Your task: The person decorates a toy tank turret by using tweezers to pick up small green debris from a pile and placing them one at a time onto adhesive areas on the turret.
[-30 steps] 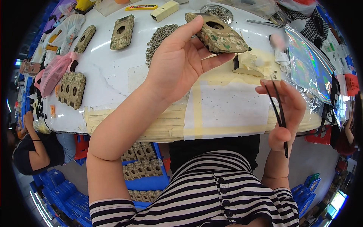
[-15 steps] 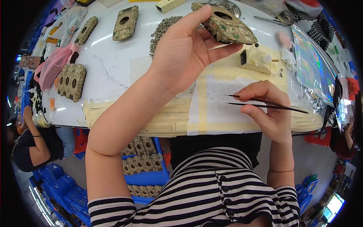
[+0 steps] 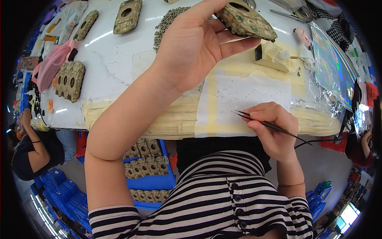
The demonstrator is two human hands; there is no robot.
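Nearest is the wearer's striped shirt (image 3: 199,199), black and white. To its left, below the edge of the surface (image 3: 107,59), rows of camouflage casings (image 3: 147,166) stand in a blue rack (image 3: 155,183).

The right hand (image 3: 276,129) is by the near edge, thumb and fingers pinched on black tweezers (image 3: 274,126). The tweezers slant, their tips pointing left and slightly apart over a sheet of white paper (image 3: 242,95) scattered with tiny dark specks; whether the tips hold a speck is too small to tell. Pale yellow tape (image 3: 151,124) runs along the near edge and beside the paper.

Farther out, the left hand (image 3: 193,49) is raised with its palm showing, thumb and fingers parted just enough to grip a camouflage shell (image 3: 246,20) between them. The shell is tilted, above the surface, and has a round dark hole in its top.

Right of it sits a beige block (image 3: 272,59) with one dark end. Left on the surface are a row of joined shells (image 3: 70,81) and a pink mesh bag (image 3: 53,65). Beyond lie a heap of small grey parts (image 3: 170,24), partly behind the left hand, and two more single shells (image 3: 127,16).
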